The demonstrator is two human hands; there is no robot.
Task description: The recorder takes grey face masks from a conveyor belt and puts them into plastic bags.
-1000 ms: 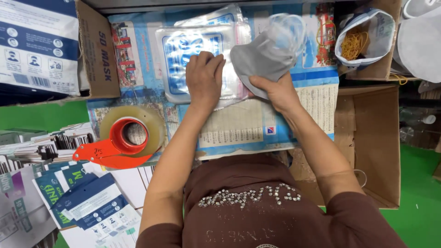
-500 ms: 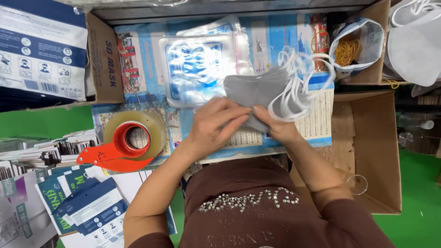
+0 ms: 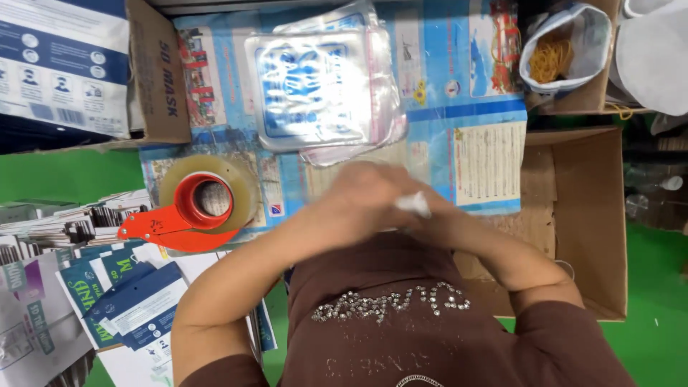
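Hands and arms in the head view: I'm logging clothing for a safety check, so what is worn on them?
Both hands, left and right, are bare, with no gloves visible, though motion blur hides details. The forearms are uncovered. Short brown sleeves belong to a brown top with sparkly studs across the chest.

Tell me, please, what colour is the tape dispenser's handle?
Red-orange, seen in the head view: the tape dispenser lies left of the hands.

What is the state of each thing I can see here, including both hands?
Left hand: closed over a small white piece, blurred.
Right hand: pressed against the left hand, grip unclear.
White piece: pinched between the hands, mostly hidden.
Tape dispenser: lying flat, untouched.
Clear plastic bags: stacked flat.
Rubber band bag: open.
Cardboard box: open.
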